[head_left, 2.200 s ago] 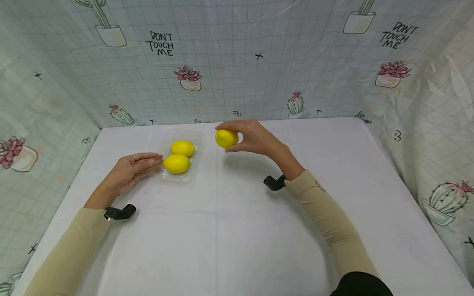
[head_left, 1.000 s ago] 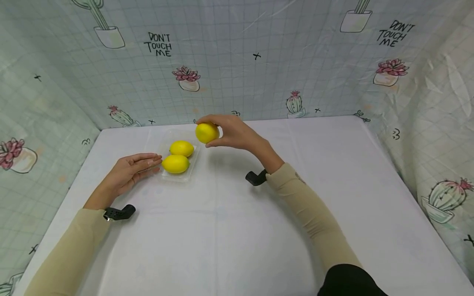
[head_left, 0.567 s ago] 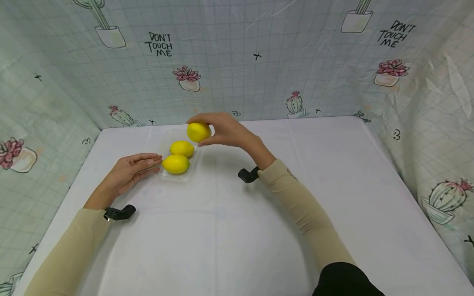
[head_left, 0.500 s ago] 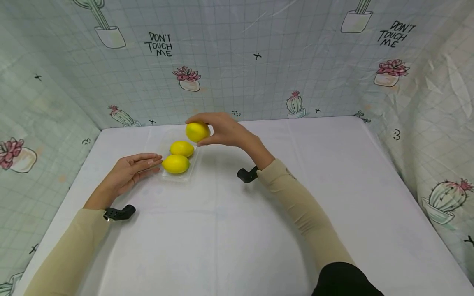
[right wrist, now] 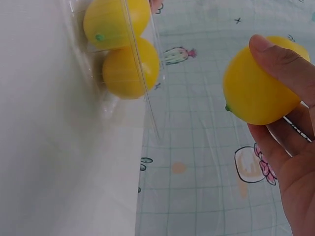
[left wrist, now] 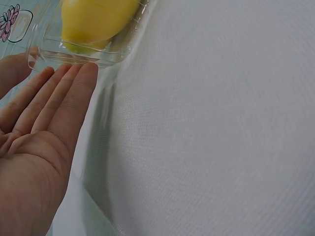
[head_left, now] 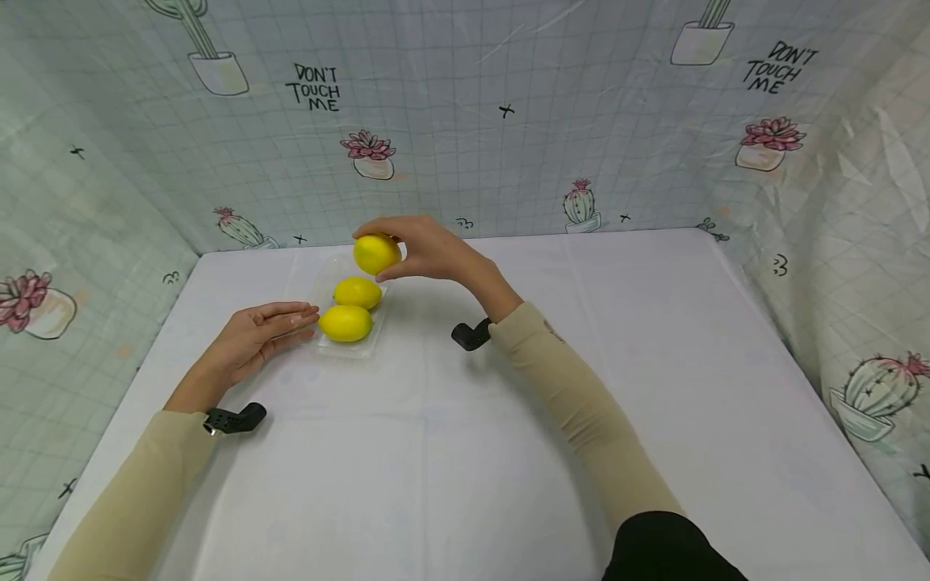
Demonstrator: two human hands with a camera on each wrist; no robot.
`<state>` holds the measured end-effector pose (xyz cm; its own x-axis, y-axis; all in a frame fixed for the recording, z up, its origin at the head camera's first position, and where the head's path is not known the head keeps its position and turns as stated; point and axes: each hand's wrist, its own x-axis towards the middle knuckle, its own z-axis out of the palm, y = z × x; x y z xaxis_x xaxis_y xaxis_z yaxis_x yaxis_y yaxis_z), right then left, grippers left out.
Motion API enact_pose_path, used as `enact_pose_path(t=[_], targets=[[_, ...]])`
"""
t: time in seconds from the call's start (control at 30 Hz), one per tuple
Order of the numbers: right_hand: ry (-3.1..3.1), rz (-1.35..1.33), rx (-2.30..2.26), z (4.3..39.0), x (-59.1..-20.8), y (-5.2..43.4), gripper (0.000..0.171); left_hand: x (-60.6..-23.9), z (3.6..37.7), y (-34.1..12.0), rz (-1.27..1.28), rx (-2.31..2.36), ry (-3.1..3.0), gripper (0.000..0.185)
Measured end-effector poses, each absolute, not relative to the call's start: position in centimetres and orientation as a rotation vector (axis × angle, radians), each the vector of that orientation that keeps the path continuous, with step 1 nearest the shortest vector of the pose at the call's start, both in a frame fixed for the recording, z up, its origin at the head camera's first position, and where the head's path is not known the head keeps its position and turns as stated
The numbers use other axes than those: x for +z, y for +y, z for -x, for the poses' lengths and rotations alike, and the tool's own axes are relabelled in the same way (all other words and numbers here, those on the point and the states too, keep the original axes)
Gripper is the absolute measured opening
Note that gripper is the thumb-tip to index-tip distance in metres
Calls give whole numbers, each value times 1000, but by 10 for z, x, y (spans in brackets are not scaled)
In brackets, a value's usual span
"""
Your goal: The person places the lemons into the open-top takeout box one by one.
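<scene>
My right hand pinches a yellow lemon between thumb and fingers, above the back part of a clear plastic box. In the right wrist view, the held lemon shows a small green tip, and the thumb lies across it. Two more lemons sit in the box: a front lemon and another lemon right behind it. My left hand lies at the box's left side with fingers straight. In the left wrist view, its fingertips are right at the wall of the clear box.
A white cloth covers the table. Behind and at both sides hangs a curtain printed with cacti and lettering. A black wrist camera sits on the left wrist, another black camera on the right. A black rounded shape covers the lower right.
My right hand has carried the lemon leftward from beside the box to over its back part. The left hand and the two lemons in the box have stayed in place.
</scene>
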<state>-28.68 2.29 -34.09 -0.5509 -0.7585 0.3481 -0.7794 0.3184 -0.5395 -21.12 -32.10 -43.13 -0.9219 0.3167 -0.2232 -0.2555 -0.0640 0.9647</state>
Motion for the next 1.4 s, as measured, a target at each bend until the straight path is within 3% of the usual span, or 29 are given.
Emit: enact_pose_path(t=[1.4], targets=[[-2881,-1583,769,329,-325,-19,53,-434,214,-322,-66,2029,1854,42]])
